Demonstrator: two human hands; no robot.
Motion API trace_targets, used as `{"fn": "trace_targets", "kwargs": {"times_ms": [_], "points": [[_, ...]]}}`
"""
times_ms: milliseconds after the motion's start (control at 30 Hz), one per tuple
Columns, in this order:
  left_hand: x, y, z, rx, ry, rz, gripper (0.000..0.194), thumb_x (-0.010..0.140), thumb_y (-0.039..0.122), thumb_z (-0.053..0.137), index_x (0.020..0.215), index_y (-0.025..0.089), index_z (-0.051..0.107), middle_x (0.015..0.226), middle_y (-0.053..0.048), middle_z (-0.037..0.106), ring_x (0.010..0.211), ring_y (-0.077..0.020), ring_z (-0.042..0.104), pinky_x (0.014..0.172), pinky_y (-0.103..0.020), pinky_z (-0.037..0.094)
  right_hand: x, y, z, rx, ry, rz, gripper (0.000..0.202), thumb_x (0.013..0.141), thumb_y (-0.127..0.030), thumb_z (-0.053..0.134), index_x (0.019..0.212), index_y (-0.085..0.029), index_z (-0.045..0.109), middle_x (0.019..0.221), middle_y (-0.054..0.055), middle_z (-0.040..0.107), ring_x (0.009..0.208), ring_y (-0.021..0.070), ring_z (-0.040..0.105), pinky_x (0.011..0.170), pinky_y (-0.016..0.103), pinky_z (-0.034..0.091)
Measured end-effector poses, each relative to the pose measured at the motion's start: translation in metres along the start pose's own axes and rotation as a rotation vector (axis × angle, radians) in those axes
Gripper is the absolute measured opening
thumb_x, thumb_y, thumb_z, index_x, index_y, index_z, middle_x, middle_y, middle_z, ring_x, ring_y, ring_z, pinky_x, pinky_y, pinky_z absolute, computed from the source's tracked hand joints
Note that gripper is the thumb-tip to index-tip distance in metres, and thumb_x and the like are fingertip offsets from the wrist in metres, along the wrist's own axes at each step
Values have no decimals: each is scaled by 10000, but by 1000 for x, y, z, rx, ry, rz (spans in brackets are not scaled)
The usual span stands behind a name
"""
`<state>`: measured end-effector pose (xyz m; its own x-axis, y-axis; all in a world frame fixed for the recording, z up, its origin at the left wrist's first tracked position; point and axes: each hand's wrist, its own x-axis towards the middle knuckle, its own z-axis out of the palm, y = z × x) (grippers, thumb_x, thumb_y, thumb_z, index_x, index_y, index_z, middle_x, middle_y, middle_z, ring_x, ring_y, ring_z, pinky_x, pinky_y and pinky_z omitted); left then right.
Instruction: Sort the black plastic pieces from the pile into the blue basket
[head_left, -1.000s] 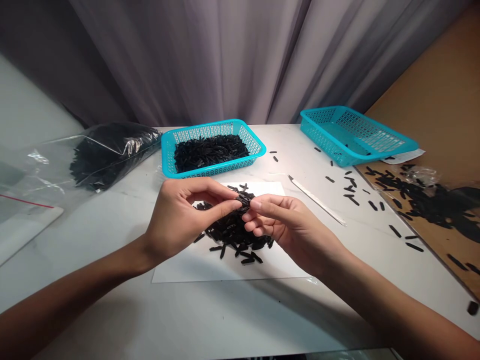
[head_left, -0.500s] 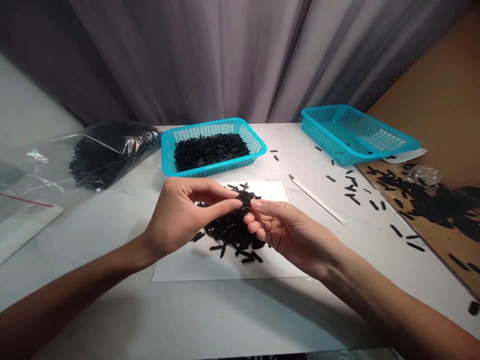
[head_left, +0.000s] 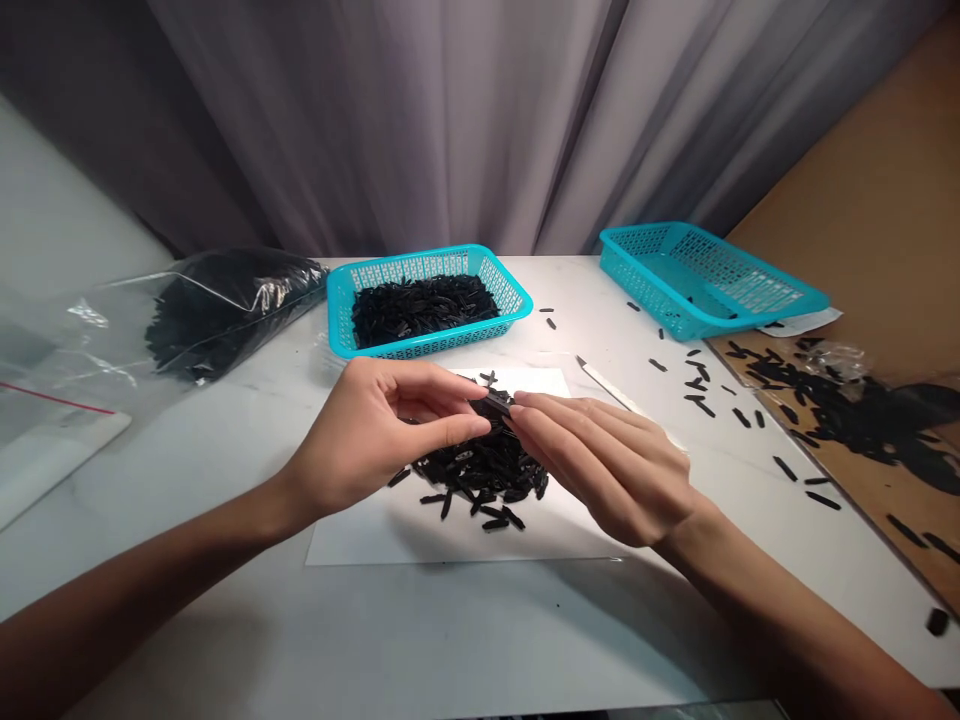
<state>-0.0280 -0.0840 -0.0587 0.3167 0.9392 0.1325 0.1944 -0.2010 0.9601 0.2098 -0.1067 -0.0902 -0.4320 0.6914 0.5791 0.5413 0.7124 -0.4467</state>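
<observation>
Both hands meet in the air over a pile of black strips (head_left: 484, 470) on a white sheet (head_left: 360, 530), itself flat on the counter (head_left: 450, 640). Left hand (head_left: 352, 440): grip nearly closed, thumb and index finger drawn together on the left end of a slim black piece (head_left: 498, 404); whether one strip or several, cannot tell. Right hand (head_left: 607, 460): back of hand up, fingers almost straight and side by side, tips touching the right end of the piece; thumb largely hidden, so cannot tell whether this grip pinches it. Behind the sheet: turquoise basket (head_left: 340, 310) filled with similar strips. Left of it: clear plastic bag (head_left: 210, 310) with dark contents. Far right: second turquoise basket (head_left: 787, 304), tilted. Loose strips lie scattered across the counter and brown board (head_left: 885, 490). White-shafted pointed tool (head_left: 604, 382) partly hidden behind the right hand.
</observation>
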Motion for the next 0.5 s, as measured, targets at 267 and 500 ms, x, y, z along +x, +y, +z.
{"fn": "trace_targets", "kwargs": {"times_ms": [267, 500], "points": [[3, 0, -5, -99, -130, -138, 219, 756, 230, 886, 970, 251, 843, 772, -27, 805, 723, -179, 776, 651, -202, 646, -5, -2, -8, -139, 16, -313, 280, 898, -132, 715, 1112, -289, 804, 1141, 64, 815, 1089, 320, 777, 838, 428, 694], [3, 2, -8, -194, -207, -261, 165, 738, 242, 918, 884, 248, 842, 860, -1, 815, 829, -134, 778, 699, -101, 612, -5, -13, -9, -418, 79, -586, 235, 974, -44, 573, 1166, -13, 705, 1100, 235, 803, 1122, 324, 764, 899, 415, 693]]}}
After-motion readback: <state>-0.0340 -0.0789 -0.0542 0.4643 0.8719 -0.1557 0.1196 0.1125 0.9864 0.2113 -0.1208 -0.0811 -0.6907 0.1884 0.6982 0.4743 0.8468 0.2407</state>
